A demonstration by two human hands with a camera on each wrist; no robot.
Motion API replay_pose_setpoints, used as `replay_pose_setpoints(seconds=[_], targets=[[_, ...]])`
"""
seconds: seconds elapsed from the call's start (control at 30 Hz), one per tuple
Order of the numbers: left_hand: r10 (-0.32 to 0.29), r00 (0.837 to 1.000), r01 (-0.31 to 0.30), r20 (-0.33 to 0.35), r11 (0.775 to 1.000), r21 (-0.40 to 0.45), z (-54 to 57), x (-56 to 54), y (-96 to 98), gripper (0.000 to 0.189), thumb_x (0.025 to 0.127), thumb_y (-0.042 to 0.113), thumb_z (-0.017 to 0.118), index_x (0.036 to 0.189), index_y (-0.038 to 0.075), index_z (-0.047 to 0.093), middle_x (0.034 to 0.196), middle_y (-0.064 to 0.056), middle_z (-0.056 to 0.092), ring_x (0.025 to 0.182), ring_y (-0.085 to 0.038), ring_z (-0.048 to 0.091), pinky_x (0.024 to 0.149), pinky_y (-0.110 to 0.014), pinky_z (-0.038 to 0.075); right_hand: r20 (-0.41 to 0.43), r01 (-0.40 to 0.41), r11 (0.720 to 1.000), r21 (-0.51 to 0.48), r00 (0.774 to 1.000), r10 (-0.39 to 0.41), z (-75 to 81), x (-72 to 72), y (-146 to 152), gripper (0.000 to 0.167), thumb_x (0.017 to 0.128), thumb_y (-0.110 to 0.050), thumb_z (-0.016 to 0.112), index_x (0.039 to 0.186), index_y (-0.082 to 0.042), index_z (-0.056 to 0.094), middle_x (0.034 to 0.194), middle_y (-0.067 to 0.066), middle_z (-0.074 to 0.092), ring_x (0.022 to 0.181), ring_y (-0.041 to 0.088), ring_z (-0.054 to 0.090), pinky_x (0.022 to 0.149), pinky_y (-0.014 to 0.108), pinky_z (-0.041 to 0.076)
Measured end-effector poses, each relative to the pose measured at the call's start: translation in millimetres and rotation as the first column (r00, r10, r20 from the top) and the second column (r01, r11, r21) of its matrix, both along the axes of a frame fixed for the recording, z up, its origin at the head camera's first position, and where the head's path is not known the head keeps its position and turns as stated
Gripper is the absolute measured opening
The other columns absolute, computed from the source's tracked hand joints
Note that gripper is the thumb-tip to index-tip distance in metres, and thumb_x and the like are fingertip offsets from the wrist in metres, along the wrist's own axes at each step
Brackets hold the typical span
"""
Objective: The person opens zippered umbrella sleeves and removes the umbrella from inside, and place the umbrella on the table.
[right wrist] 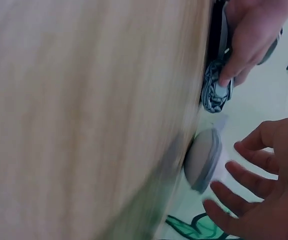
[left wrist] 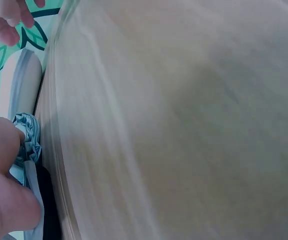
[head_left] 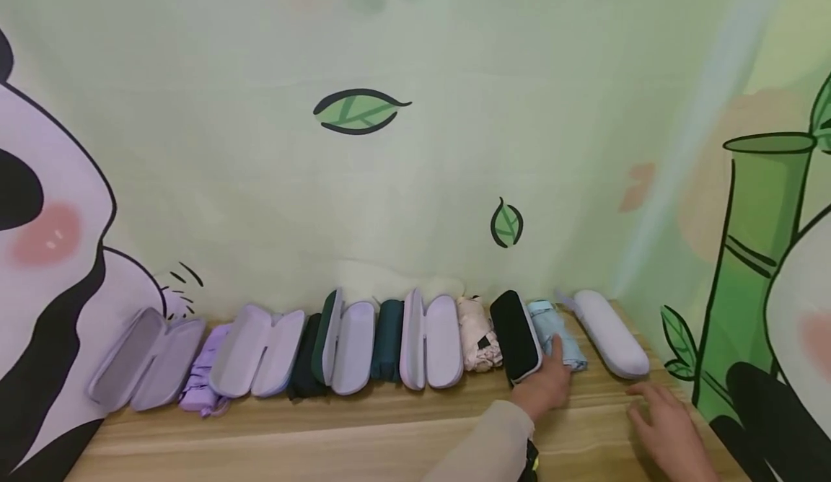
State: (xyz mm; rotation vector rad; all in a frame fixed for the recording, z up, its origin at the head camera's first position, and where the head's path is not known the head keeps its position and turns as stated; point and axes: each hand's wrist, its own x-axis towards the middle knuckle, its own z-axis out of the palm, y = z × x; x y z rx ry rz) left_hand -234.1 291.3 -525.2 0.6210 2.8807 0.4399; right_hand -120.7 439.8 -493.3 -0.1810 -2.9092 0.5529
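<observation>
My left hand [head_left: 544, 387] pinches the near end of a light blue folded umbrella [head_left: 573, 345], with a finger on top and the thumb by its end. Beside it leans a black-faced glasses case [head_left: 514, 334] with a pale rim, close against the same hand. The right hand [head_left: 669, 428] hovers near the front end of a closed white glasses case [head_left: 610, 334], its fingers spread and apart from the case in the right wrist view. Some left-hand fingers are hidden behind the black-faced case.
Along the table's [head_left: 363, 439] back edge runs a row of open glasses cases [head_left: 443, 341] alternating with folded umbrellas: purple [head_left: 206, 374], black [head_left: 308, 366], dark teal [head_left: 388, 341] and beige patterned [head_left: 477, 334]. A printed cloth [head_left: 415, 179] hangs behind them.
</observation>
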Motion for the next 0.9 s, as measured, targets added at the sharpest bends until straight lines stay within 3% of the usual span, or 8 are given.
replay_pose_setpoints(seconds=[0.17,0.37,0.5,0.63,0.73,0.9], targets=[[0.028,0.998,-0.034,0.056,0.994,0.108,0.3,-5.5,-2.5,0.059,0.108,0.035,0.046,0.161,0.021,0.024,0.148,-0.011,0.049,0.135,-0.016,0.046,0.102,-0.023,0.042,-0.066,-0.027,0.982,0.186,0.997,0.040,-4.8,1.4,-15,0.021,0.090,-0.008,0.066,0.109,0.002,0.069,0.115,0.025,0.062,0.101,0.050,0.057,0.079,0.065,0.045],[0.042,0.990,-0.073,0.133,0.967,0.245,-0.2,-6.1,-3.5,0.058,0.108,0.032,0.048,0.161,0.022,0.025,0.149,-0.019,0.047,0.141,-0.016,0.040,0.110,-0.024,0.036,-0.105,-0.004,0.974,0.229,0.994,0.029,-9.5,2.2,-34,0.018,0.087,-0.008,0.070,0.104,-0.002,0.070,0.121,0.027,0.061,0.113,0.058,0.049,0.086,0.073,0.039],[0.043,0.991,-0.075,0.130,0.965,0.253,-0.9,-3.8,-2.7,0.058,0.107,0.031,0.050,0.160,0.021,0.027,0.145,-0.022,0.049,0.139,-0.016,0.043,0.109,-0.024,0.036,-0.128,0.004,0.969,0.246,0.991,0.029,-9.9,4.1,-34,0.020,0.083,-0.007,0.074,0.102,0.000,0.070,0.120,0.028,0.061,0.114,0.059,0.048,0.088,0.074,0.037],[0.022,0.994,-0.042,0.106,0.981,0.192,0.0,-3.9,-1.3,0.059,0.107,0.032,0.048,0.161,0.021,0.025,0.148,-0.018,0.047,0.137,-0.017,0.043,0.106,-0.023,0.038,-0.083,0.018,0.966,0.258,0.997,0.004,-6.8,4.8,-22,0.024,0.083,-0.007,0.075,0.104,0.002,0.069,0.121,0.029,0.059,0.113,0.060,0.047,0.089,0.075,0.035],[-0.008,0.993,-0.016,0.121,0.980,0.201,-1.0,-6.8,-2.5,0.060,0.108,0.031,0.046,0.162,0.020,0.022,0.153,-0.017,0.041,0.141,-0.018,0.038,0.107,-0.024,0.037,-0.056,0.014,0.964,0.264,0.998,0.001,-5.4,7.4,-11,0.024,0.083,-0.007,0.075,0.104,0.002,0.069,0.119,0.031,0.060,0.111,0.059,0.048,0.089,0.074,0.036],[-0.040,0.986,-0.014,0.163,0.947,0.320,-0.3,-8.4,-6.3,0.062,0.106,0.030,0.047,0.162,0.022,0.021,0.164,-0.020,0.021,0.150,-0.019,0.022,0.114,-0.025,0.031,0.060,0.049,0.980,0.194,0.996,-0.061,3.4,12.6,6,0.027,0.090,-0.012,0.070,0.113,0.001,0.068,0.124,0.030,0.057,0.110,0.061,0.046,0.084,0.072,0.038]])
